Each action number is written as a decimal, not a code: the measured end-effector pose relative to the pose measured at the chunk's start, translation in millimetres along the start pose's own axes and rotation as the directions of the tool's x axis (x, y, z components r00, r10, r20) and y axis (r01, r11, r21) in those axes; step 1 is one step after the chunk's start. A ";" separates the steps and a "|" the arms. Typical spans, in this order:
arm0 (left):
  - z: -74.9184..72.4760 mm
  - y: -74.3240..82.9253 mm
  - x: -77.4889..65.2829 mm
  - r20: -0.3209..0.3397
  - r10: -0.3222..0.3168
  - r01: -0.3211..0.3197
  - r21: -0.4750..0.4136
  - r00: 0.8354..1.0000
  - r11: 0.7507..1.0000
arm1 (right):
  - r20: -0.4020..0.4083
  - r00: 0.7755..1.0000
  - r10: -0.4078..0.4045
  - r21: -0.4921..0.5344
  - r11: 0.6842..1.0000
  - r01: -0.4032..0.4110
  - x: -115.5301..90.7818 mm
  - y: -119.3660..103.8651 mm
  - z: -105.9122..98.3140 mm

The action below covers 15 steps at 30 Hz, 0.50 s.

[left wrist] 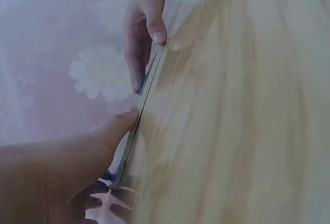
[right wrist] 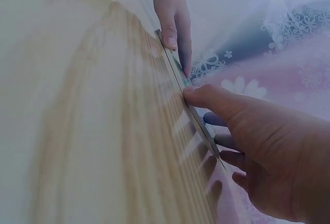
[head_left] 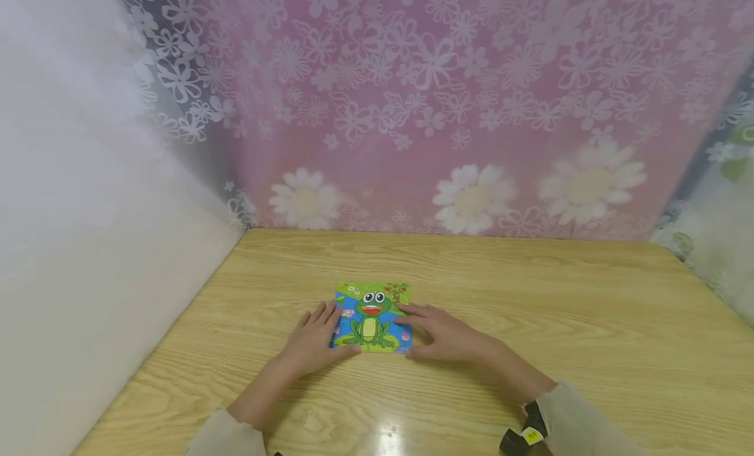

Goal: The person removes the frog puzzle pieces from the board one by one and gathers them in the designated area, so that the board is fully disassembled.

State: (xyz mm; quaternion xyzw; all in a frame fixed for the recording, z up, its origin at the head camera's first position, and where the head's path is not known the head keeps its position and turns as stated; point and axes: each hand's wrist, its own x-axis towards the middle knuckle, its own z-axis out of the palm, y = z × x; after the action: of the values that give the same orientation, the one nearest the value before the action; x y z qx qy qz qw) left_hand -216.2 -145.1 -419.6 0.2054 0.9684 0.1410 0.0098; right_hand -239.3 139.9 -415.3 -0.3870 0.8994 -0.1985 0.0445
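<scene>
A square picture board (head_left: 371, 317) with a smiling green frog on blue and green lies flat on the wooden table. My left hand (head_left: 315, 341) rests at its left side, fingers spread along that edge and thumb at the near edge. On the opposite side, my right hand (head_left: 444, 333) touches the board, fingertips over the right edge and thumb by the near right corner. From the left wrist, the board's thin edge (left wrist: 135, 131) shows a dark line along it, with the left thumb against it. The right wrist view shows the right thumb on the same edge (right wrist: 198, 123).
The wood-grain table (head_left: 559, 312) extends around the board. A pink floral curtain (head_left: 412, 116) hangs behind its far edge, and a white sheet (head_left: 106, 214) borders the left side. A black strap (head_left: 533, 423) circles the right wrist.
</scene>
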 end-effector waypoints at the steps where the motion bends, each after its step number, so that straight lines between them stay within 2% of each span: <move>1: 0.5 0.8 0.5 0.000 0.001 -0.001 -0.004 1.000 1.000 | -0.003 1.000 -0.004 -0.002 1.000 0.004 -1.0 0.7 0.1; 15: 2.8 13.1 2.7 0.016 0.010 -0.010 0.013 1.000 1.000 | -0.013 1.000 -0.023 -0.008 1.000 0.023 -12.6 4.9 -3.5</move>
State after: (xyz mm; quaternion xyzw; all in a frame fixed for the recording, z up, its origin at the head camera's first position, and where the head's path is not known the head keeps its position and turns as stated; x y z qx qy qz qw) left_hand -213.2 -131.8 -418.5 0.2113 0.9682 0.1331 0.0157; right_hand -234.7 153.1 -414.9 -0.3961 0.8960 -0.1978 0.0350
